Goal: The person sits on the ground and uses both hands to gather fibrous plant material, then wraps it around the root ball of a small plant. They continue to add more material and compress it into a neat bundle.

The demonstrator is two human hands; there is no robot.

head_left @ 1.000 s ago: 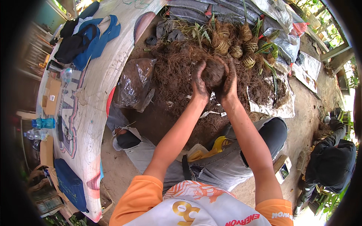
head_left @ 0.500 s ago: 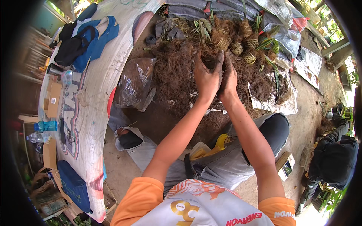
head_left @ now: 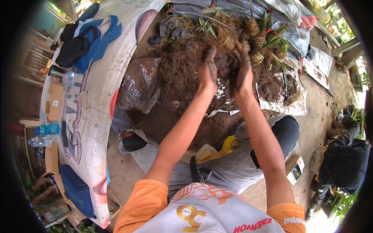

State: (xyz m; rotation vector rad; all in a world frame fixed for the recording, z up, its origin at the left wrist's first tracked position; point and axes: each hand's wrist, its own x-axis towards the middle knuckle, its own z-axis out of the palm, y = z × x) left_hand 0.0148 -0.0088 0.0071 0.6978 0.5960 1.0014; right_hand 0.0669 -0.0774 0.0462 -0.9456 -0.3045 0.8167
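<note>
My left hand (head_left: pixel 208 72) and my right hand (head_left: pixel 244 72) are both dark with soil and face each other over the fibre pile. Between the palms sits a rounded clump of brown fibre (head_left: pixel 224 64), with the fingers curved along its sides. Part of the clump is hidden behind the hands. Loose brown fibre (head_left: pixel 176 73) spreads beneath and around them. Just beyond my fingertips lie several string-wrapped root balls (head_left: pixel 256 57) with green, strap-like leaves (head_left: pixel 275 42). Some thin leaves above the clump are blurred by motion.
A clear plastic bag of brown material (head_left: pixel 138 83) lies left of the pile. Farther left, a printed white sheet (head_left: pixel 99 97) carries clothes (head_left: pixel 91 42) and bottles. Grey sacks (head_left: pixel 190 9) line the back. A phone (head_left: pixel 297 173) lies right; a person in black (head_left: pixel 344 163) is beyond it.
My hands have moved apart from their pressed-together position, the left slightly left and the right slightly right. The fibre clump now shows between them. Leaves beyond them have shifted and blurred.
</note>
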